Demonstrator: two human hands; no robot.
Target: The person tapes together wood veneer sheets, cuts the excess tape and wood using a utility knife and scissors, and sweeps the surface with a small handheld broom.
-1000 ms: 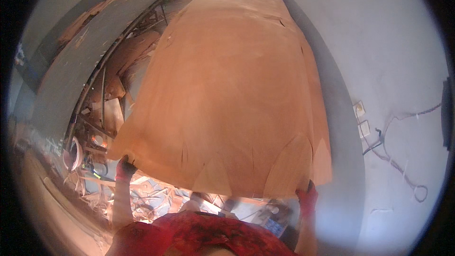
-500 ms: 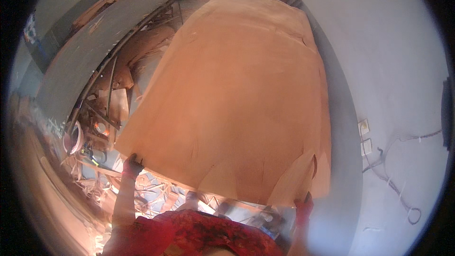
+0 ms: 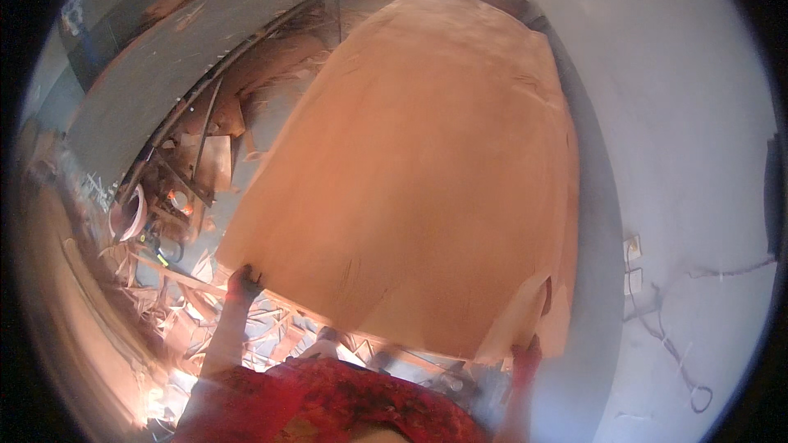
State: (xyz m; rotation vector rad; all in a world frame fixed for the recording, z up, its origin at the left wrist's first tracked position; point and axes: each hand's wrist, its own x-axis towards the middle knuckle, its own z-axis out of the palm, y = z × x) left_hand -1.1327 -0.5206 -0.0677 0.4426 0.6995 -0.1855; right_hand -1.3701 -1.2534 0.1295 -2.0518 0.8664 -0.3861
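A large orange-brown wood veneer sheet (image 3: 410, 164) stretches away from me over a long stack, its far end rumpled. My left hand (image 3: 245, 283) is closed on its near left corner, thumb on top and the other fingers hidden below. At the near right edge my right hand (image 3: 527, 354) pinches the same sheet, with most of its fingers out of sight. Beside that hand the sheet has a dark split (image 3: 547, 295) and a paler, pointed patch. A further layer shows along the right side.
A long grey table (image 3: 205, 41) on a metal frame runs along the left. Veneer scraps (image 3: 185, 320) litter the floor near my feet, with a pink round container (image 3: 130, 213) beyond them. On the right stands a pale wall (image 3: 681, 115) with sockets (image 3: 632, 267) and a hanging cable.
The view has shifted slightly, so the sheet's left edge and my left hand sit a little farther right. Both hands keep hold of the sheet, and the pointed patch near my right hand looks flatter.
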